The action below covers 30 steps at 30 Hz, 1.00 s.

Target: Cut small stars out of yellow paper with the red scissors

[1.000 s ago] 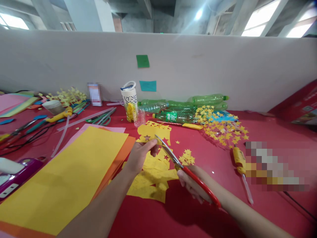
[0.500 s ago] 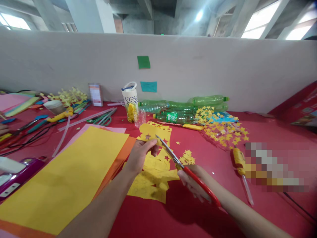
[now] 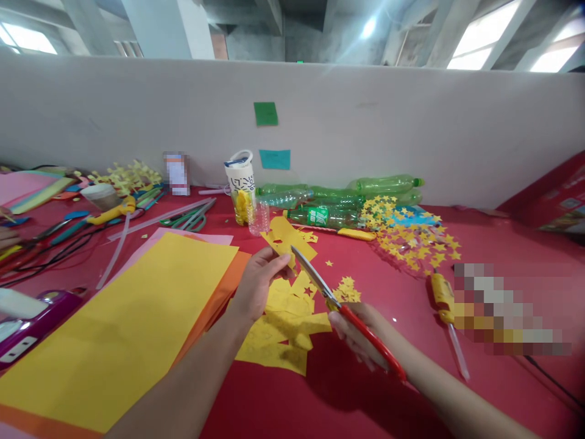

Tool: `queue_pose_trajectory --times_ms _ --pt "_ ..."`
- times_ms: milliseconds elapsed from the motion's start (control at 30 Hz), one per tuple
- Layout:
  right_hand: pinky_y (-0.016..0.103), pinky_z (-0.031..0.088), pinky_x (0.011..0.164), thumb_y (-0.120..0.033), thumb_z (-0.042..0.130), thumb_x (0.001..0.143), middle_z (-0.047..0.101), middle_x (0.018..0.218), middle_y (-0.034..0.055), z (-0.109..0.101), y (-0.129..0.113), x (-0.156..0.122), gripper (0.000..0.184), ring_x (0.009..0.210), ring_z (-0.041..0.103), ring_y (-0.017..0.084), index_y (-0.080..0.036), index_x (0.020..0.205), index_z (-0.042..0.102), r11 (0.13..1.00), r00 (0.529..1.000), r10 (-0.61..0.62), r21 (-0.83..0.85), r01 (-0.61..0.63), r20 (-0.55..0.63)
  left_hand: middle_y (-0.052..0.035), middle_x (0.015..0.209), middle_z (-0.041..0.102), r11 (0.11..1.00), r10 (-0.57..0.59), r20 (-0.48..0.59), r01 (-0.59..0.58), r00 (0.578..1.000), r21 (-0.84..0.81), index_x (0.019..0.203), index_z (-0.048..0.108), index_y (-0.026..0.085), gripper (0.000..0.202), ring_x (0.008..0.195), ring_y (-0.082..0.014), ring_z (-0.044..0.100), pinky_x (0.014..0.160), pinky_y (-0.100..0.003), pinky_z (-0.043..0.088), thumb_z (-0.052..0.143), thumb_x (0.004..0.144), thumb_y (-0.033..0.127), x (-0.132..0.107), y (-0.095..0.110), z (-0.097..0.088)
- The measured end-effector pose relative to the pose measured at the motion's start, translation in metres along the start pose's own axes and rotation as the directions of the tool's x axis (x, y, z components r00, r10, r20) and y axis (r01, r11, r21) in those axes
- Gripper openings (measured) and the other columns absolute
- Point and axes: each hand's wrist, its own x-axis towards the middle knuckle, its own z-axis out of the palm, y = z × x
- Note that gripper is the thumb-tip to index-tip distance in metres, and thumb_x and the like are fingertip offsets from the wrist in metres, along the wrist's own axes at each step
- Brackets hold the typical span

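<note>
Between the thumb and fingers of my left hand (image 3: pixel 261 280) is a piece of yellow paper (image 3: pixel 289 235) with a cut-out hole in it. My right hand (image 3: pixel 361 332) is closed round the red handles of a pair of scissors (image 3: pixel 320 285). The blades point up and left, their tips at the paper's edge by my left thumb; they look closed together. Under my hands lie yellow paper scraps (image 3: pixel 278 329), some with star-shaped holes. Right beside the blades sits a small heap of cut yellow stars (image 3: pixel 347 290).
Yellow sheets (image 3: pixel 123 329) over orange and pink ones lie at left. Green plastic bottles (image 3: pixel 329 214) line the low wall, beside a white patterned cup (image 3: pixel 240 183). Many yellow stars (image 3: pixel 411 235) spread at right, near a yellow glue gun (image 3: pixel 442 299). Green-handled scissors (image 3: pixel 192 218) lie behind the sheets.
The yellow paper in my left hand has turned and tilted, with its far part now standing up to the right. The scissors' tips have shifted very slightly right.
</note>
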Motion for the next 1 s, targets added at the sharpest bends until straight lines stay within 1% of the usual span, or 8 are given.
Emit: queue_pose_trajectory --times_ms 100,233,400,500,633,767,867,1000 --pt "0.015 0.024 0.026 -0.052 0.055 0.083 0.034 0.036 -0.0124 0.0 0.001 0.001 0.04 0.023 0.035 0.005 -0.021 0.061 0.042 1.0 1.0 0.009 0.0 -0.009 0.002 0.0013 0.071 0.062 0.999 -0.015 -0.024 0.014 1.0 -0.04 0.077 0.066 0.016 0.006 0.063 -0.0085 0.056 0.061 -0.021 0.046 0.066 0.076 0.022 0.0 0.0 0.0" --pt "0.015 0.023 0.026 -0.053 0.055 0.082 0.032 0.036 -0.0125 0.001 0.005 0.002 0.041 0.023 0.034 0.005 -0.021 0.06 0.042 1.0 0.999 -0.026 -0.001 0.026 0.021 0.0005 0.071 0.061 0.998 0.009 -0.038 -0.011 0.999 -0.062 0.076 0.063 0.016 0.005 0.066 -0.0096 0.056 0.064 -0.022 0.045 0.063 0.078 0.02 0.001 0.003 -0.001" --pt "0.015 0.029 0.03 -0.058 0.049 0.083 0.037 0.038 -0.0104 -0.001 0.009 0.002 0.044 0.027 0.037 0.005 -0.02 0.062 0.043 0.998 0.998 -0.053 -0.025 0.054 0.021 0.0019 0.065 0.057 0.999 0.034 -0.028 -0.034 0.999 0.008 0.073 0.059 0.016 0.009 0.062 -0.0084 0.052 0.06 -0.021 0.043 0.06 0.08 0.021 0.001 0.006 -0.001" --pt "0.015 0.029 0.031 -0.061 0.046 0.083 0.04 0.041 -0.0087 -0.002 0.01 0.001 0.046 0.03 0.04 0.005 -0.019 0.065 0.045 0.995 0.997 -0.077 -0.061 0.078 0.029 0.0028 0.063 0.056 0.995 0.056 -0.016 -0.054 0.998 0.083 0.072 0.058 0.016 0.011 0.058 -0.0077 0.05 0.058 -0.02 0.041 0.058 0.083 0.022 0.0 0.006 -0.002" --pt "0.015 0.029 0.031 -0.062 0.046 0.082 0.041 0.041 -0.0085 -0.002 0.011 0.001 0.047 0.029 0.039 0.005 -0.019 0.065 0.045 0.994 0.996 -0.084 -0.072 0.086 0.026 0.0033 0.061 0.055 0.986 0.073 0.005 -0.072 0.997 0.151 0.071 0.057 0.017 0.014 0.056 -0.0078 0.05 0.056 -0.02 0.041 0.056 0.084 0.022 0.0 0.006 -0.004" --pt "0.015 0.029 0.031 -0.06 0.049 0.082 0.04 0.04 -0.0091 -0.002 0.009 0.001 0.045 0.029 0.039 0.005 -0.019 0.063 0.044 0.995 0.998 -0.069 -0.065 0.07 0.011 0.0035 0.062 0.054 0.982 0.075 0.016 -0.076 0.997 0.171 0.072 0.057 0.017 0.013 0.056 -0.0071 0.05 0.055 -0.019 0.04 0.056 0.084 0.021 0.0 0.008 -0.004" --pt "0.015 0.028 0.029 -0.057 0.052 0.082 0.036 0.037 -0.0108 -0.002 0.006 0.001 0.044 0.027 0.035 0.005 -0.02 0.061 0.042 0.999 1.0 -0.027 -0.034 0.027 0.008 0.0035 0.061 0.055 0.985 0.069 0.015 -0.071 0.997 0.159 0.071 0.057 0.017 0.013 0.056 -0.0068 0.05 0.055 -0.018 0.041 0.056 0.084 0.021 -0.001 0.009 -0.002" --pt "0.015 0.024 0.028 -0.055 0.054 0.082 0.035 0.038 -0.0116 -0.002 0.001 0.001 0.043 0.024 0.033 0.004 -0.02 0.061 0.043 1.0 0.999 -0.013 -0.022 0.013 0.031 0.0028 0.058 0.057 0.993 0.01 0.037 -0.014 0.999 0.113 0.075 0.056 0.017 0.013 0.049 -0.007 0.051 0.049 -0.019 0.04 0.054 0.085 0.026 -0.002 0.01 0.001"
